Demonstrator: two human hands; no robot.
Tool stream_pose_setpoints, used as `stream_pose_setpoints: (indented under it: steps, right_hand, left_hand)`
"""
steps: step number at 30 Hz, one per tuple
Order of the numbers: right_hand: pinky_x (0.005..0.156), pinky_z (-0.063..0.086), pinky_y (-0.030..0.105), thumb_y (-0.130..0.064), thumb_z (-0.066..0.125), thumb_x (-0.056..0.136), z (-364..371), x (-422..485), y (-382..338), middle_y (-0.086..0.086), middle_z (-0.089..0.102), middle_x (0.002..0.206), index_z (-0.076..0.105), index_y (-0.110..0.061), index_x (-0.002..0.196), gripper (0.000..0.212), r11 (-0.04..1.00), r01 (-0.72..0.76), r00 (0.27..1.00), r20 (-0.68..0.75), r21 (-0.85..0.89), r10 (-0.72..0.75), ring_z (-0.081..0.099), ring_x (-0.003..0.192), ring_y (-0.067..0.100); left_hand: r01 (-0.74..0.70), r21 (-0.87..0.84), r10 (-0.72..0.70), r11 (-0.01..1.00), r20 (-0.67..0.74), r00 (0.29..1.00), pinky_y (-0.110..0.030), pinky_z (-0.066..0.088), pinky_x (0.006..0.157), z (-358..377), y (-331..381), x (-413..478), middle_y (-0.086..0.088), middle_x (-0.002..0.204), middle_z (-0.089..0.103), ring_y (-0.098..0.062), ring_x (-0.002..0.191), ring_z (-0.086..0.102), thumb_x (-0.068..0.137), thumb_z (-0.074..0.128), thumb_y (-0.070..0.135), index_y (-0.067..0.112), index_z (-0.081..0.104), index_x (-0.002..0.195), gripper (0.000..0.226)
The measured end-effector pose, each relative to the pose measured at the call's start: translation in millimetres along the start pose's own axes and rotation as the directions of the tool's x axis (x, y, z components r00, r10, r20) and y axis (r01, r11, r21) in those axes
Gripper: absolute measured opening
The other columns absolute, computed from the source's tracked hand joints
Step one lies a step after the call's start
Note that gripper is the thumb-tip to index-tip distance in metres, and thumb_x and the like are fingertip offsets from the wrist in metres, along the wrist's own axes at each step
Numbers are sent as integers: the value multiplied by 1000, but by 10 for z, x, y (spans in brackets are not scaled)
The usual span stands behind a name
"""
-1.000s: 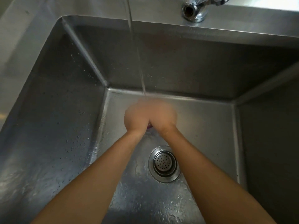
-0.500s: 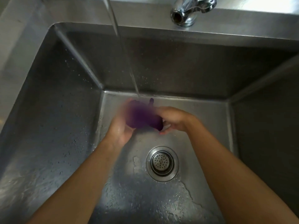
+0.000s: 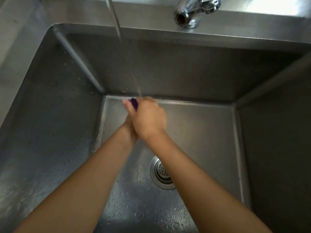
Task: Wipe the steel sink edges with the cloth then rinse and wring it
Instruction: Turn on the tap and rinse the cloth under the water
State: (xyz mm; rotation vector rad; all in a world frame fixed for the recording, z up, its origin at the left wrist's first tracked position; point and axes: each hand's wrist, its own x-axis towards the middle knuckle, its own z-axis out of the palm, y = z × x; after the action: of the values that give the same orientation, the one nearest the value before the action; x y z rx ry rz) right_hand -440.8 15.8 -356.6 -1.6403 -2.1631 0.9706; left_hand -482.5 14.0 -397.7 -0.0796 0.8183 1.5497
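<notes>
Deep inside the steel sink (image 3: 168,37), my right hand (image 3: 148,118) lies over my left hand (image 3: 130,130), both pressed together around a purple cloth (image 3: 134,103). Only a small purple end of the cloth pokes out past the fingers at the top. The water stream (image 3: 124,47) falls from above and lands right at my fingertips. Most of the left hand is hidden under the right one.
A chrome tap fitting (image 3: 190,12) sits on the back ledge. The round perforated drain strainer (image 3: 162,173) lies in the wet sink floor, partly behind my right forearm. Steep steel walls rise on the left, back and right.
Half a second ago the hands were apart with the purple cloth stretched between them; now they have closed together, right over left, hiding nearly all of the cloth.
</notes>
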Motion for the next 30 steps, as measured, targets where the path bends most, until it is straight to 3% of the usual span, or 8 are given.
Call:
stream_pose_setpoints:
  steps: [1,5,10,14,16,21,25,30]
  right_hand:
    - [77,45,36,-49,36,96,-10,53,-42,16,65,104,65,-11,99,49,998,-61,997,-58,-25,59,60,97,34]
    - [78,47,38,-44,31,99,-37,336,100,20,68,103,63,-7,101,49,980,-187,974,-116,67,194,62,98,38]
    - [73,42,38,-45,31,98,-50,79,504,20,64,106,48,-12,112,39,990,-138,988,60,-25,139,60,99,38]
    - [71,42,35,-52,43,91,47,-194,202,13,63,105,51,-20,111,38,998,-52,998,-32,17,53,60,95,34]
    - [73,45,35,-45,44,93,42,-5,209,16,67,104,58,-14,105,36,979,-189,971,-131,80,198,62,97,36]
    - [74,46,37,-44,39,96,-7,203,490,20,67,101,58,-8,104,42,933,-296,944,-88,206,319,62,97,38]
    - [72,45,37,-50,38,94,81,-120,261,17,67,99,52,-17,109,39,988,-138,990,-28,74,140,63,93,35]
    - [74,45,35,-38,40,96,29,142,283,18,69,100,63,-9,101,38,949,-294,946,-107,117,306,63,96,36]
  left_hand:
    - [28,-16,-28,999,-2,1000,-14,41,45,21,-15,-17,5,44,53,-3,42,53,74,59,46,14,56,46,42]
    - [217,476,-82,852,-289,954,-14,29,35,-213,-97,-23,4,40,49,-8,29,46,96,37,35,19,55,58,44]
    - [104,569,76,816,-284,956,-28,53,67,-343,64,83,-9,99,70,-17,83,68,88,56,40,11,63,104,33]
    - [160,496,-15,854,-284,959,-17,48,49,-222,33,58,-4,54,59,-9,45,59,97,36,31,12,52,70,37]
    - [160,531,12,832,-306,952,-15,44,44,-118,-75,14,2,42,57,-8,40,56,98,36,24,12,51,65,38]
    - [82,829,256,553,-263,930,-33,50,76,-191,-97,89,-4,81,68,-21,81,64,88,50,46,20,60,70,33]
    - [140,578,67,804,-322,944,-17,47,51,-190,44,92,1,47,60,-10,46,60,96,42,31,12,54,66,37]
    - [209,564,-17,799,-326,945,-11,37,39,-178,-93,76,2,36,47,-12,32,48,96,41,25,15,48,57,42]
